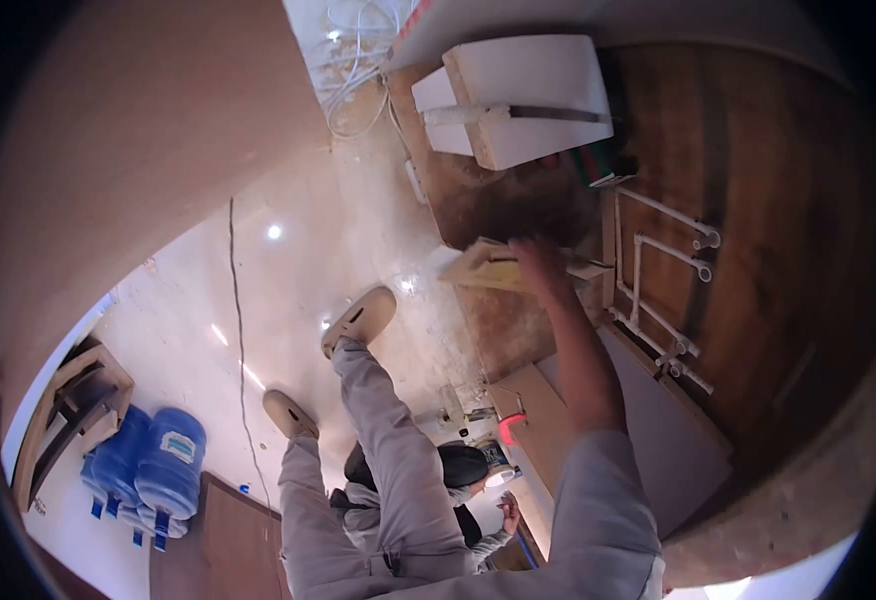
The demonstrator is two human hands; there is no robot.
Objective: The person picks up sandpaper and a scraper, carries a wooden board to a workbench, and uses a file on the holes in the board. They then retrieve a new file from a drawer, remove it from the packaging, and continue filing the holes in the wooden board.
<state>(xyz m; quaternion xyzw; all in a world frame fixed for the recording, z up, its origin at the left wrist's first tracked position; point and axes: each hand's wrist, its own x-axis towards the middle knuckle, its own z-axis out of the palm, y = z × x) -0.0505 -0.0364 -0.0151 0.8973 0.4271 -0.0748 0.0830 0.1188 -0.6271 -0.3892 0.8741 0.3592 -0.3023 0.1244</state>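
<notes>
On the brown bench [513, 328], the white box [543, 70] sits at the far end and the pipe frame [636, 280] lies along one side; the pale piece [496, 273], partly yellow, is between them and you, at or just above the bench. Your right hand [538, 262] is at its upper edge, fingers too blurred to tell whether gripping or released; left hand out of view, state undetermined. Judgement: keep the piece level, fingers well around the edge, and its corners clear of the frame.

Two clogs [363, 318] — one dark floor cord [238, 312] — at least three blue water jugs [170, 468]
</notes>
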